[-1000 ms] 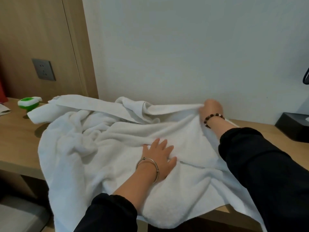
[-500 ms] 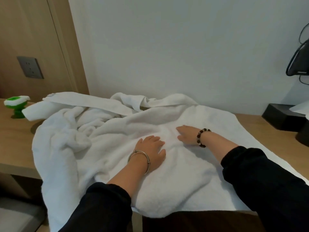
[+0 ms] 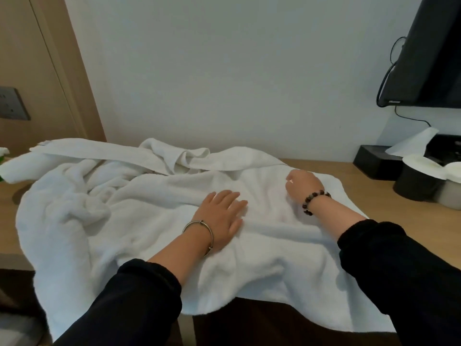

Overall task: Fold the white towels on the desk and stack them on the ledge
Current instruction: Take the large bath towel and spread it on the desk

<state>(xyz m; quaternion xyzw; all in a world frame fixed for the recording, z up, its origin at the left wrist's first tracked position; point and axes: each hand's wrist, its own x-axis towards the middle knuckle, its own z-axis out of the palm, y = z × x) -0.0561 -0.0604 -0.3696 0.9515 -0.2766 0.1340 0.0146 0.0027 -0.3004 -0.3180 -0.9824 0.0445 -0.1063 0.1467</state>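
A large white towel [image 3: 124,221] lies crumpled across the wooden desk [image 3: 399,221], bunched on the left, flatter on the right, with its near edge hanging over the front. A long white band of cloth [image 3: 99,152] runs along its far side. My left hand [image 3: 222,213] presses flat on the middle of the towel, fingers straight. My right hand [image 3: 303,184] rests on the towel further right and back. Its fingers bend loosely down onto the cloth, and no fold shows between them.
A black tissue box [image 3: 374,161] and a dark round container [image 3: 416,183] with white paper stand at the right of the desk. A black screen [image 3: 429,58] with cables hangs above them. A wall socket [image 3: 12,103] sits on the wooden panel at left.
My right hand let go of the towel's far edge, came down onto the cloth and slid to the right. The left hand stayed pressed on the middle. The view shifted right.
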